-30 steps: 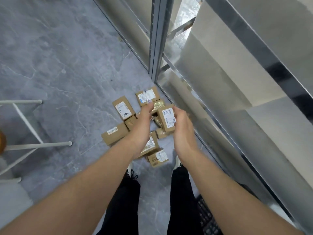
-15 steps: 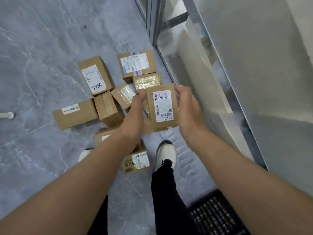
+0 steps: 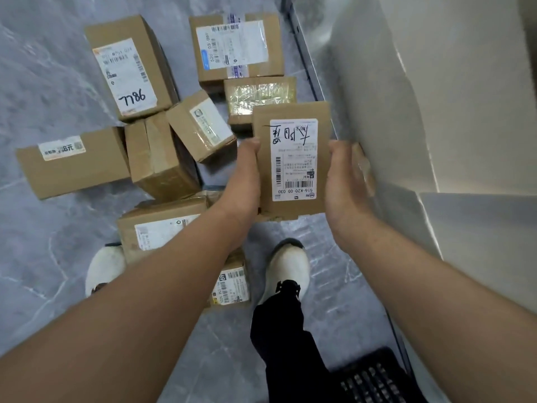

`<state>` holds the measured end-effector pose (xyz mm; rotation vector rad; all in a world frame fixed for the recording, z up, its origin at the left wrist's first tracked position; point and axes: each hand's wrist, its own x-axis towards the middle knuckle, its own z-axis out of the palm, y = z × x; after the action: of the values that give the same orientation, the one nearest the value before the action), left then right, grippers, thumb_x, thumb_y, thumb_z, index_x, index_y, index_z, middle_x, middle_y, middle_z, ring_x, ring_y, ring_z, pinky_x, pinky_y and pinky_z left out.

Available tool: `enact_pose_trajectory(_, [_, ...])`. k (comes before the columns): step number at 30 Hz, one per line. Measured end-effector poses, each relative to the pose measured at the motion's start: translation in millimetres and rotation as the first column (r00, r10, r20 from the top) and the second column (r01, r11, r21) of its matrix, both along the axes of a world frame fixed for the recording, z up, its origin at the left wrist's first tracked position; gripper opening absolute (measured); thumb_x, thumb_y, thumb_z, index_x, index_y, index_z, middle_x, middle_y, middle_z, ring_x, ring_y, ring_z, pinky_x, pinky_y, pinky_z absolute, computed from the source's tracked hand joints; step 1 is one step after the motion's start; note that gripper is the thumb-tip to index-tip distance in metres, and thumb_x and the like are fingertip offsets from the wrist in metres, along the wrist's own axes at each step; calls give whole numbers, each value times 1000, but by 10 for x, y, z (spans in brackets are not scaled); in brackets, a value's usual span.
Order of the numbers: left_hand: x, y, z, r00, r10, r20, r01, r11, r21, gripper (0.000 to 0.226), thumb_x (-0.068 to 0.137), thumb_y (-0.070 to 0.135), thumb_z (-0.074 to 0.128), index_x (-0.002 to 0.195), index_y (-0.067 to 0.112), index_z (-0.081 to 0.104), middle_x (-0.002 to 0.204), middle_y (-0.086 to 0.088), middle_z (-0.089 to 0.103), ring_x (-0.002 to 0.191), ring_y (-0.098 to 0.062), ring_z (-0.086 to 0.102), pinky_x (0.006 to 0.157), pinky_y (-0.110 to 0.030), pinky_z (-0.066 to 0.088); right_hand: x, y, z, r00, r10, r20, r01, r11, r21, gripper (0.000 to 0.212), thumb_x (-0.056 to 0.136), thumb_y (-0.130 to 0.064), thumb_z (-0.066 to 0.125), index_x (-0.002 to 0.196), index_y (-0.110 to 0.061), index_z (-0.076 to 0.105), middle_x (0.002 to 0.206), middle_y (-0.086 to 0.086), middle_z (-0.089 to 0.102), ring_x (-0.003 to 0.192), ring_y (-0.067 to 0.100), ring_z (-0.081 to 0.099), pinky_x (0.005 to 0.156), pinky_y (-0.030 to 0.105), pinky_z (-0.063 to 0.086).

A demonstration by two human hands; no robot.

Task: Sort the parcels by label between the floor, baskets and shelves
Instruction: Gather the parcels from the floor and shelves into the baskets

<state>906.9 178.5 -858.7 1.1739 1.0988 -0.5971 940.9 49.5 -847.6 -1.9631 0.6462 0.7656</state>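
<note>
Held parcel (image 3: 292,170), a flat brown carton with a white label bearing black handwriting and barcodes, sits face up between both hands above the floor (image 3: 43,257), near the floor's right edge, where the metal shelf unit (image 3: 377,82) stands. The left hand (image 3: 242,175) grips its left edge, thumb on the front. The right hand (image 3: 345,178) clasps the right edge, fingers wrapped behind it. A brownish piece shows just beyond the right hand; what it is cannot be told.

Below and beyond the held parcel, other cartons lie in a loose heap on the grey veined floor. The 7786 parcel (image 3: 130,68) lies toward the far left. The big-label parcel (image 3: 235,48) lies at the far edge of the heap, and the taped parcel (image 3: 260,96) touches its near side. A small tilted parcel (image 3: 200,126) leans beside the plain carton (image 3: 159,158). The long parcel (image 3: 72,161) lies leftmost, touching the plain carton. Another labelled parcel (image 3: 159,225) is partly hidden under the left forearm. A small carton marked 69 (image 3: 232,283) lies between the two white shoes, left shoe (image 3: 106,269) and right shoe (image 3: 287,266). A black basket (image 3: 374,376) stands at the near right corner, beside the dark trouser leg.
</note>
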Motion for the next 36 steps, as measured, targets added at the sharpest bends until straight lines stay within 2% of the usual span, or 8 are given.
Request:
enact_pose_trajectory(4, [-46, 37, 66, 999, 9, 38, -6, 998, -61, 55, 104, 59, 23, 86, 38, 71, 76, 12, 78, 66, -4, 74, 70, -31, 53, -76, 57, 80, 996, -83, -40, 84, 996, 38, 39, 116, -35, 33, 98, -20, 63, 84, -10, 71, 55, -16, 60, 45, 6, 40])
enact_pose_trajectory(12, [-20, 358, 977, 994, -79, 76, 83, 995, -48, 54, 105, 56, 24, 93, 32, 71, 75, 10, 77, 63, -4, 73, 61, -27, 51, -163, 309, 929, 983, -181, 12, 180, 982, 53, 34, 116, -33, 36, 119, -14, 63, 90, -14, 61, 58, -25, 54, 48, 3, 40])
enact_pose_trajectory(14, [5, 466, 1255, 989, -118, 91, 121, 992, -29, 55, 105, 55, 25, 84, 33, 71, 66, 10, 75, 57, -3, 71, 61, -28, 50, -181, 408, 1196, 980, -196, 14, 195, 979, 59, 34, 115, -33, 37, 116, -13, 64, 89, -10, 63, 55, -21, 56, 45, 6, 40])
enact_pose_trajectory(17, [43, 619, 1637, 983, -147, 109, 151, 988, -24, 66, 104, 58, 26, 69, 40, 78, 74, 8, 77, 70, -11, 75, 80, -38, 56, -206, 585, 1609, 971, -239, 24, 237, 970, 58, 31, 112, -33, 38, 101, -17, 62, 87, -8, 66, 60, -12, 60, 48, 9, 42])
enact_pose_trajectory(21, [94, 854, 2316, 975, -187, 124, 188, 982, 2, 64, 103, 59, 27, 57, 53, 72, 67, 14, 75, 67, -12, 74, 77, -37, 53, -219, 810, 2210, 946, -311, 92, 305, 949, 75, 30, 111, -34, 40, 94, -24, 62, 91, -8, 67, 83, 5, 63, 73, 28, 50])
enact_pose_trajectory(25, [129, 1147, 3032, 970, -182, 161, 187, 982, -20, 46, 98, 61, 35, 85, 41, 75, 103, -3, 78, 103, -28, 72, 91, -44, 57, -258, 1046, 2939, 932, -326, 158, 313, 944, 100, 34, 112, -40, 38, 117, -24, 68, 107, -8, 68, 90, 0, 61, 74, 31, 46])
enact_pose_trajectory(29, [132, 1394, 3707, 942, -229, 247, 239, 971, -10, 46, 98, 61, 35, 119, 35, 66, 123, -11, 70, 117, -32, 66, 101, -45, 51, -304, 1248, 3664, 920, -335, 204, 317, 942, 113, 38, 114, -43, 35, 131, -25, 64, 100, -19, 64, 88, -7, 59, 72, 26, 42])
enact_pose_trajectory(36, [96, 1619, 5053, 837, -358, 413, 382, 924, 28, 42, 95, 64, 37, 102, 40, 71, 119, -6, 72, 114, -32, 67, 104, -50, 51, -471, 1456, 4886, 828, -408, 384, 405, 910, 92, 40, 115, -39, 34, 126, -15, 64, 95, -18, 58, 79, -14, 57, 63, 13, 39])
